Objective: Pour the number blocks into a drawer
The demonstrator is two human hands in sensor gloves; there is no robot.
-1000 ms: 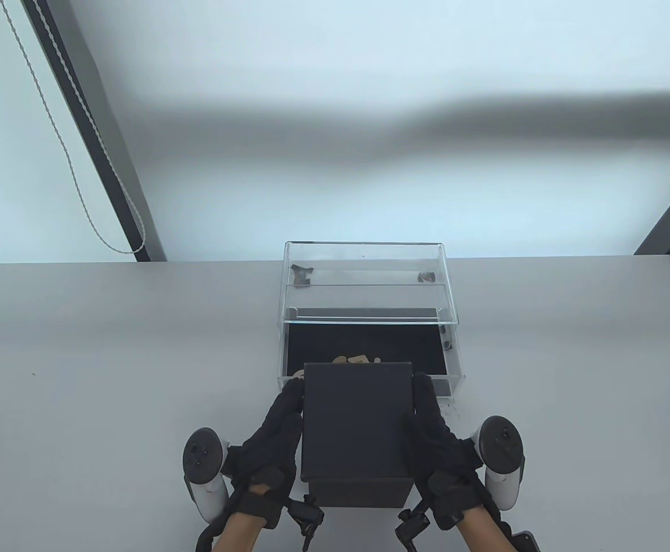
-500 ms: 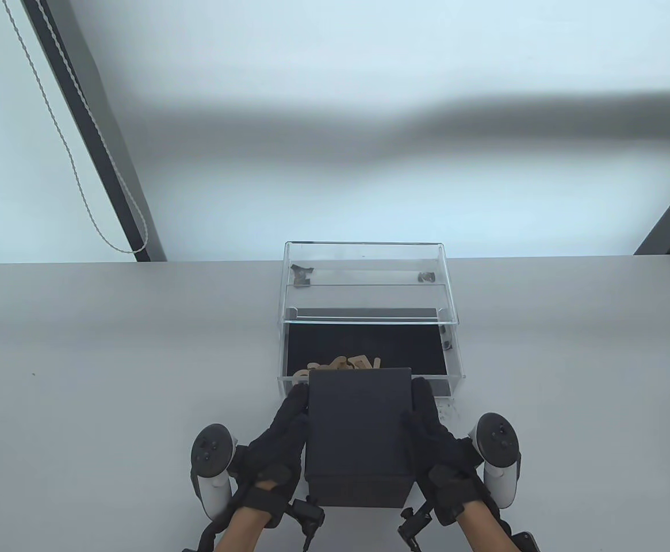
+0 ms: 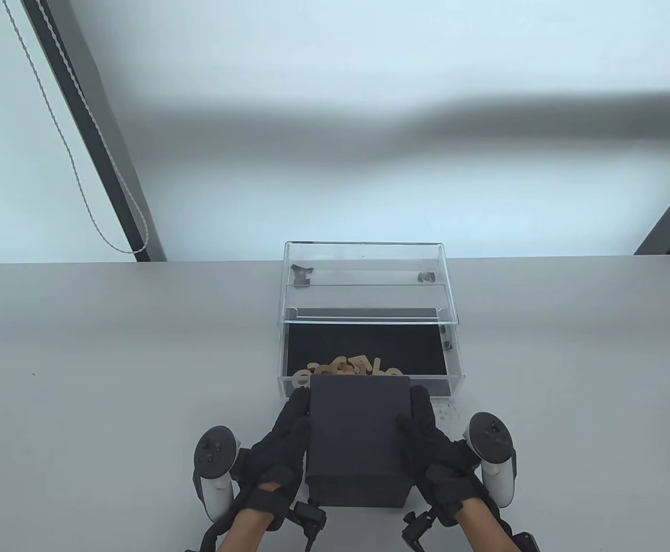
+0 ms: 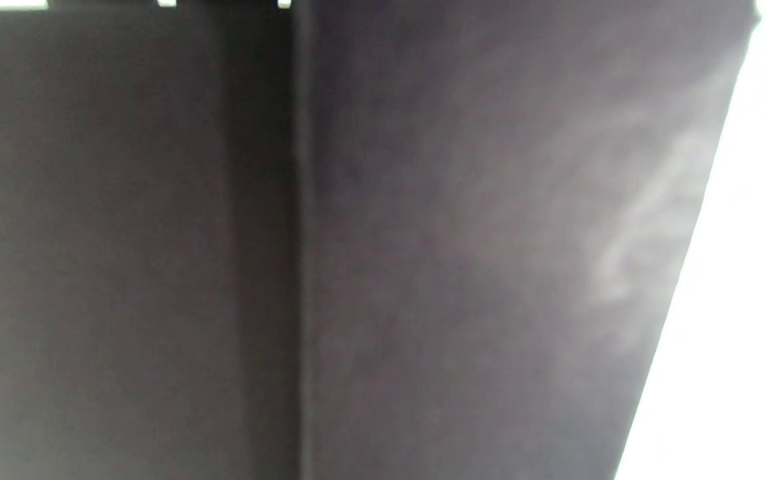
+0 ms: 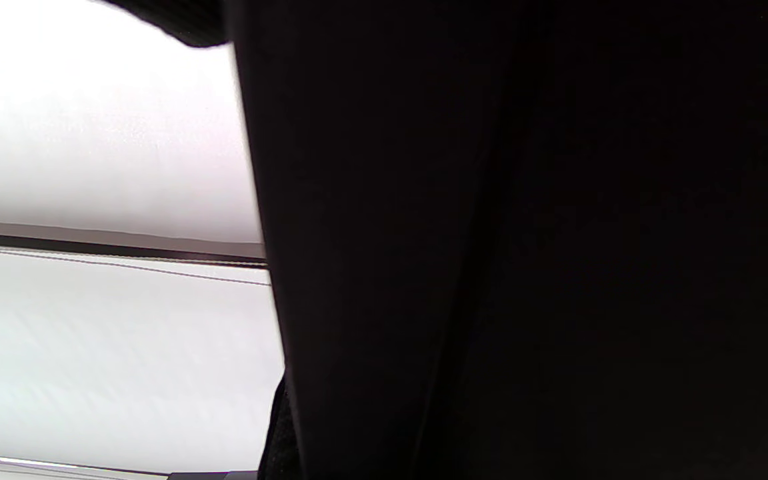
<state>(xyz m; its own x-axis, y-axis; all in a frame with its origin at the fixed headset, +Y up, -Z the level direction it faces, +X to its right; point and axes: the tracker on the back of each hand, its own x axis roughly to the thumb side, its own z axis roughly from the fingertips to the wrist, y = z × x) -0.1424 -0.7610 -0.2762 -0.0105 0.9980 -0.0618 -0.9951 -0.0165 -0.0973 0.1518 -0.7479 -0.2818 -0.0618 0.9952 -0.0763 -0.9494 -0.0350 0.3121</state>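
Where they lie heaped — tan number blocks (image 3: 346, 367).

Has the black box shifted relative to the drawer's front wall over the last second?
Yes. The black box has drawn back toward the person: its far edge now sits at the drawer front wall, uncovering more number blocks.

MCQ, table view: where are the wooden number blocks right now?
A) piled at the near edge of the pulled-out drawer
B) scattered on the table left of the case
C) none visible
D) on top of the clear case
A: the number blocks lie heaped on the black liner of the drawer, just past the far rim of the tilted black box.
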